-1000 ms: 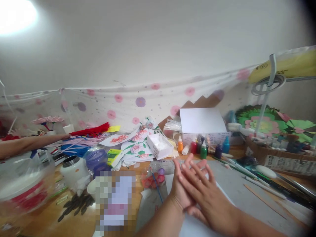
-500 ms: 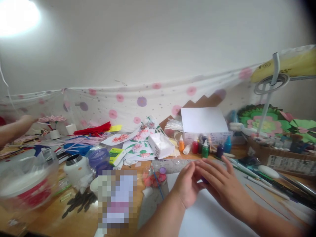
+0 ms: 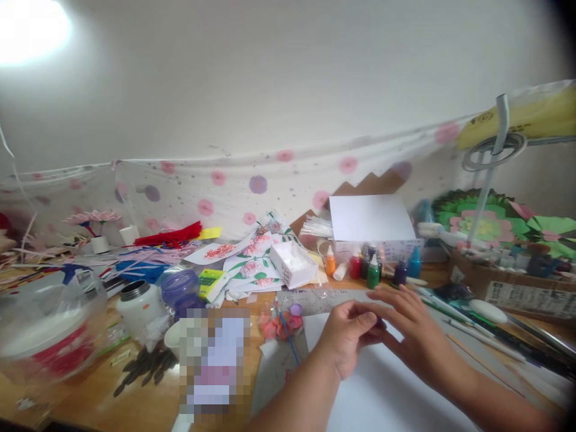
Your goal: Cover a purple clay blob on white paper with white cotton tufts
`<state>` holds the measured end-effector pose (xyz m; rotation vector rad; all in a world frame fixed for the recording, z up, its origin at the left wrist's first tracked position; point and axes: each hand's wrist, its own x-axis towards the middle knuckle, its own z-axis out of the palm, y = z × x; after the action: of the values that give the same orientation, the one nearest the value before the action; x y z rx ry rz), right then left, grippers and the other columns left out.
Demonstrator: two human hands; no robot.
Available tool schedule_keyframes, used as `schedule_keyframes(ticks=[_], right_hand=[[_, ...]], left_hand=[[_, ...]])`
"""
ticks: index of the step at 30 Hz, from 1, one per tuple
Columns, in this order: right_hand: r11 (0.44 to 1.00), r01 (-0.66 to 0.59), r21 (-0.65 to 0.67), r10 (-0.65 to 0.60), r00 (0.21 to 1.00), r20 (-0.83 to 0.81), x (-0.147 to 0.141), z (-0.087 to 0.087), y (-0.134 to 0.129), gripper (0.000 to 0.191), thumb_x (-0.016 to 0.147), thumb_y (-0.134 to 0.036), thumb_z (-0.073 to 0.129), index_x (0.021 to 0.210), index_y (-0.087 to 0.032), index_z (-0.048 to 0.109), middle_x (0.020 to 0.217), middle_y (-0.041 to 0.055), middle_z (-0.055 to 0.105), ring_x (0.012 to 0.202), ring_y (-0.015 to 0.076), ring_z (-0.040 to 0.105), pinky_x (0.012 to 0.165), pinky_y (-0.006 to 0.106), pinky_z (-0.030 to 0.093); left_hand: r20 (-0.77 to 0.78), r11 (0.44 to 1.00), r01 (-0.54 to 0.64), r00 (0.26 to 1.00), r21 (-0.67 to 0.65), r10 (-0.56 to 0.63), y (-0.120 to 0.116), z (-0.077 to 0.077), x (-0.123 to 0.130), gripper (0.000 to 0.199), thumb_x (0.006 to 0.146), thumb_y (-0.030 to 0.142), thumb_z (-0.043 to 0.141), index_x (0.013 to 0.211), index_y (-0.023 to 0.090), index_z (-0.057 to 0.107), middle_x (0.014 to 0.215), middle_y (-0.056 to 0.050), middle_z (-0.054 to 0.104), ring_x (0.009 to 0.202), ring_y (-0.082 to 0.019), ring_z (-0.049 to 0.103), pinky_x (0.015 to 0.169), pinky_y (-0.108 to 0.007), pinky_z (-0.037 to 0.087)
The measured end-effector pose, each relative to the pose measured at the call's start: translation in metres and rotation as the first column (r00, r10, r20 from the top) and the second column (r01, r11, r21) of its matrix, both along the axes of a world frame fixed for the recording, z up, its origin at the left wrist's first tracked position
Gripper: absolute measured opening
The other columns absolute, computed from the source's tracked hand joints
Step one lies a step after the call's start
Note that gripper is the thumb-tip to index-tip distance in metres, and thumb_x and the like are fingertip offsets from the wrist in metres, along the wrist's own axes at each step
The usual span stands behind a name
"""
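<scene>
Tub w/ red label lower L, purple jar L of ctr, then lower R, over wht paper, L hand w/ fingers curled nearly closed on sm dark piece, R hand beside, fingers loosely bent, half open.

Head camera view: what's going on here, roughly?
A person's left hand and right hand are together above a white sheet on a grey mat. A small dark purple thing shows between the fingers, mostly hidden, so I can't tell what it is or which hand grips it. Beyond the hands stand small bottles, including a green bottle and an orange bottle.
</scene>
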<state>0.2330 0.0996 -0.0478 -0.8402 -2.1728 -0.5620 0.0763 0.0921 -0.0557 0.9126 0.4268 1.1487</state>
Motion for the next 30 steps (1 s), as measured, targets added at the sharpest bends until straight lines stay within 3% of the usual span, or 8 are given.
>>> schedule_keyframes(ticks=[3,6,12,17,22,27,30], right_hand=[[1.0,-0.026,-0.007,0.025,0.997,-0.069,0.001,0.002,-0.001,0.025,0.081,-0.032,0.055,0.105,-0.025,0.057,0.105,0.0069,0.06,0.101,0.025,0.054,0.092,0.047,0.036],[0.999,-0.034,-0.034,0.03,0.992,-0.119,0.0,0.005,-0.004,0.019,0.079,-0.032,0.058,0.095,-0.022,0.058,0.102,0.0089,0.06,0.098,0.0251,0.055,0.09,0.047,0.038],[0.986,-0.102,-0.136,0.095,0.994,-0.052,-0.002,0.01,-0.008,0.036,0.081,-0.032,0.055,0.116,-0.024,0.05,0.116,0.0092,0.054,0.108,0.0248,0.051,0.087,0.041,0.044],[0.975,-0.127,-0.185,0.103,0.986,-0.132,-0.002,0.005,-0.005,0.015,0.081,-0.029,0.055,0.095,-0.023,0.056,0.103,0.008,0.057,0.102,0.0229,0.054,0.084,0.038,0.047],[0.968,-0.168,-0.188,0.143,0.98,-0.139,-0.004,0.009,-0.008,0.034,0.075,-0.036,0.062,0.105,-0.022,0.054,0.105,0.0092,0.057,0.1,0.0235,0.054,0.082,0.037,0.048],[0.962,-0.181,-0.205,0.141,0.971,-0.193,-0.004,0.011,-0.012,0.015,0.078,-0.03,0.06,0.092,-0.023,0.06,0.098,0.008,0.058,0.097,0.0231,0.056,0.082,0.038,0.047],[0.964,-0.19,-0.187,0.15,0.966,-0.21,-0.004,0.01,-0.011,0.027,0.074,-0.034,0.064,0.098,-0.022,0.058,0.099,0.0093,0.058,0.096,0.0239,0.055,0.081,0.037,0.047]], left_hand=[[-0.013,0.996,0.086,0.996,0.002,-0.086,-0.001,-0.001,0.0,0.029,0.07,0.034,0.068,0.085,0.01,0.059,0.081,-0.008,0.06,0.071,-0.015,0.057,0.072,-0.035,0.044],[-0.061,0.996,0.087,0.994,-0.007,-0.087,-0.002,-0.001,-0.001,0.026,0.067,0.031,0.07,0.08,0.011,0.058,0.083,-0.01,0.062,0.073,-0.017,0.059,0.074,-0.037,0.044],[-0.132,0.997,0.073,0.988,-0.012,-0.074,0.0,0.001,-0.005,0.023,0.067,0.028,0.068,0.079,0.01,0.061,0.076,-0.008,0.062,0.069,-0.016,0.058,0.069,-0.032,0.044],[-0.145,0.993,0.117,0.982,-0.011,-0.117,-0.001,0.0,-0.003,0.026,0.069,0.032,0.066,0.083,0.011,0.062,0.08,-0.009,0.062,0.072,-0.017,0.059,0.07,-0.033,0.043],[-0.164,0.996,0.093,0.982,0.007,-0.091,-0.003,0.002,-0.003,0.023,0.066,0.027,0.069,0.076,0.008,0.061,0.072,-0.007,0.059,0.067,-0.015,0.056,0.067,-0.03,0.042],[-0.2,0.993,0.112,0.973,-0.03,-0.116,-0.002,0.004,-0.006,0.03,0.066,0.032,0.069,0.083,0.008,0.062,0.078,-0.008,0.06,0.069,-0.015,0.057,0.068,-0.032,0.043],[-0.182,0.995,0.103,0.978,-0.011,-0.103,-0.003,0.005,-0.006,0.029,0.066,0.032,0.07,0.078,0.008,0.062,0.076,-0.008,0.059,0.07,-0.015,0.057,0.069,-0.03,0.043]])
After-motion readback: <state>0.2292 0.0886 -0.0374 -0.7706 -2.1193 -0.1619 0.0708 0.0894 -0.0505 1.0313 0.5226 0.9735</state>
